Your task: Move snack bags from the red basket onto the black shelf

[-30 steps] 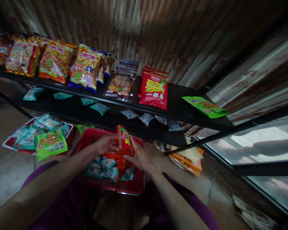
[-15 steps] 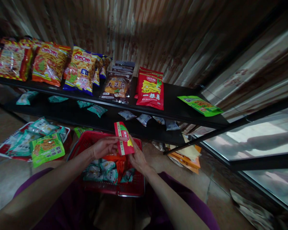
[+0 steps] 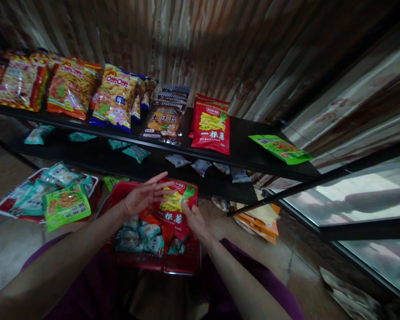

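A red snack bag [image 3: 173, 200] with yellow sticks and a green onion on its front is gripped along its right edge by my right hand [image 3: 195, 220], thumb on the front. My left hand [image 3: 143, 198] is open, its fingers spread beside and partly over the bag's left edge; whether they touch it I cannot tell. Below both hands is a red shopping basket [image 3: 120, 191] holding several teal packets [image 3: 152, 242] and orange-red packages [image 3: 148, 216]. Similar red bags [image 3: 211, 126] stand upright on the upper shelf.
A black two-level shelf [image 3: 242, 138] spans ahead, carrying noodle snacks [image 3: 74, 89], brown chip bags [image 3: 163, 118] and a flat green packet [image 3: 280, 148]. Small packets lie on its lower level. Left stands another basket [image 3: 3, 214] of teal packets. Orange and cream packaging [image 3: 258, 220] lies on the floor at right.
The red bag has turned from edge-on to show its front to me. My left hand has opened its fingers, while my right hand keeps its hold.
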Available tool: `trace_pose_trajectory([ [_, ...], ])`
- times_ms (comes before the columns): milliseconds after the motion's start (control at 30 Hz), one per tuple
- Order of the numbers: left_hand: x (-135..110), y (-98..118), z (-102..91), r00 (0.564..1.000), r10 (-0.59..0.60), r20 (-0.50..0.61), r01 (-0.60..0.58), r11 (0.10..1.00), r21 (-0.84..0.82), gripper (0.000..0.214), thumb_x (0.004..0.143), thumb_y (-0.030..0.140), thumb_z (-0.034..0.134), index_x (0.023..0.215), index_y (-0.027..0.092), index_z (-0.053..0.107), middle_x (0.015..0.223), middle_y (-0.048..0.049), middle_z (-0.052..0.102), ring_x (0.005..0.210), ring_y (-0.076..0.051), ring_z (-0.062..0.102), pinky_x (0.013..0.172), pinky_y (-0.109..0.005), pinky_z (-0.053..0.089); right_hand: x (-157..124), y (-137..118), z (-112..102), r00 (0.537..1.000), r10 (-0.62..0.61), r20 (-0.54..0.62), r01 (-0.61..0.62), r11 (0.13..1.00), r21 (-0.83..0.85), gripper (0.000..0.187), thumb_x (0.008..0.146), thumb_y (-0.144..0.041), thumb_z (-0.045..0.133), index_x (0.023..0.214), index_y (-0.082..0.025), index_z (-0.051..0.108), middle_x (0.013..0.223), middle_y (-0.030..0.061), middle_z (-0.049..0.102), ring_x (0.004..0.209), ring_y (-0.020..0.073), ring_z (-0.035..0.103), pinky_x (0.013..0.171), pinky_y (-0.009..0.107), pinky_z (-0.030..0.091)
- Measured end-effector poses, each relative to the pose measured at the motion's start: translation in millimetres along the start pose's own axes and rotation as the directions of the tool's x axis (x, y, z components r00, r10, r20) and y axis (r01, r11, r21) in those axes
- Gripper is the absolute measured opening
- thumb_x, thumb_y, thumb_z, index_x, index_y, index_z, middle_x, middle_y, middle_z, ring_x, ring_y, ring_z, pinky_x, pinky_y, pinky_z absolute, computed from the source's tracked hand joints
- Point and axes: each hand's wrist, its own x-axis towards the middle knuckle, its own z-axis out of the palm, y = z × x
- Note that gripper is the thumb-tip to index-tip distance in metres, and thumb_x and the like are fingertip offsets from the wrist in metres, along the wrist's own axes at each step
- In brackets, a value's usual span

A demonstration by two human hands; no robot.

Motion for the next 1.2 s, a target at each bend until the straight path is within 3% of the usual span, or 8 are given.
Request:
trace_pose_trajectory([
  [167,0.4,8.9,-7.9,0.977,0.086,-0.196,-0.084,0.996,0.02,0.063,0.084,0.026,0.048,0.144,0.027,0.029,0.126,-0.0101,0.06,0.105,-0.024,0.063,0.082,-0.033,0.049,-7.0,0.6,-3.0,0.985,0.167,0.047,-0.173,0.956,0.236,0.05,0.076,-0.06,0.057,0.104,-0.019,0.063,0.093,0.0068,0.074,0.091,0.0261,0.069,0.081,0.039,0.054],
  [267,2.9,8.0,-11.1,0.93,0.121,-0.348,-0.101,0.992,0.075,0.055,0.081,0.022,0.053,0.136,0.022,0.042,0.118,-0.0102,0.064,0.087,-0.018,0.067,0.067,-0.025,0.049,-10.5,-2.4,-6.6,0.977,0.206,0.06,-0.214,0.921,0.325,0.047,0.073,-0.056,0.062,0.102,-0.018,0.062,0.094,0.0077,0.074,0.09,0.026,0.07,0.079,0.039,0.055],
  [367,5.9,1.2,-8.3,0.887,0.108,-0.448,-0.044,0.988,0.15,0.037,0.076,0.023,0.063,0.112,0.015,0.06,0.1,-0.009,0.069,0.067,-0.013,0.065,0.058,-0.022,0.047,-12.3,-7.7,-10.8,0.973,0.221,0.071,-0.232,0.913,0.337,0.046,0.071,-0.054,0.065,0.1,-0.018,0.063,0.094,0.0082,0.074,0.089,0.0263,0.07,0.078,0.039,0.056],
  [500,8.3,-10.6,2.9,0.911,-0.013,-0.413,0.075,0.988,0.133,0.031,0.069,0.038,0.072,0.089,0.014,0.065,0.078,-0.0056,0.07,0.054,-0.012,0.06,0.052,-0.022,0.046,-12.4,-14.5,-13.4,0.97,0.237,0.059,-0.244,0.919,0.309,0.045,0.07,-0.054,0.067,0.095,-0.017,0.064,0.089,0.0084,0.075,0.086,0.0265,0.071,0.076,0.039,0.056],
  [633,12.3,-18.8,9.8,0.906,-0.016,-0.424,0.08,0.988,0.132,0.031,0.06,0.036,0.079,0.074,0.015,0.062,0.064,-0.0012,0.067,0.046,-0.008,0.055,0.045,-0.018,0.04,-9.5,-17.3,-12.0,0.97,0.224,0.095,-0.243,0.914,0.324,0.044,0.069,-0.054,0.067,0.093,-0.016,0.065,0.084,0.0083,0.075,0.083,0.0263,0.071,0.076,0.039,0.056],
  [867,23.9,-21.0,12.1,0.855,0.014,-0.519,0.077,0.985,0.153,0.026,0.072,0.042,0.068,0.072,0.017,0.061,0.052,0.0018,0.062,0.039,-0.009,0.051,0.04,-0.019,0.035,-1.9,-22.5,-11.7,0.967,0.232,0.102,-0.253,0.894,0.369,0.04,0.068,-0.05,0.071,0.088,-0.016,0.066,0.08,0.0078,0.075,0.084,0.0269,0.071,0.078,0.04,0.056],
  [1000,28.8,-21.9,13.3,0.834,0.026,-0.551,0.087,0.98,0.177,0.023,0.081,0.039,0.058,0.072,0.018,0.061,0.054,0.0023,0.064,0.038,-0.009,0.05,0.04,-0.02,0.034,0.8,-26.6,-10.3,0.983,0.156,0.096,-0.183,0.882,0.435,0.041,0.064,-0.05,0.074,0.088,-0.017,0.067,0.083,0.0071,0.075,0.089,0.0277,0.07,0.08,0.041,0.056],
  [1200,35.6,-26.1,13.2,0.808,0.059,-0.586,0.071,0.978,0.196,0.022,0.079,0.038,0.06,0.075,0.017,0.061,0.053,0.0009,0.064,0.04,-0.013,0.053,0.044,-0.023,0.041,7.4,-27.8,-6.2,0.987,0.157,0.025,-0.149,0.853,0.501,0.044,0.059,-0.05,0.078,0.087,-0.018,0.067,0.083,0.0064,0.075,0.091,0.0291,0.069,0.079,0.041,0.056],
])
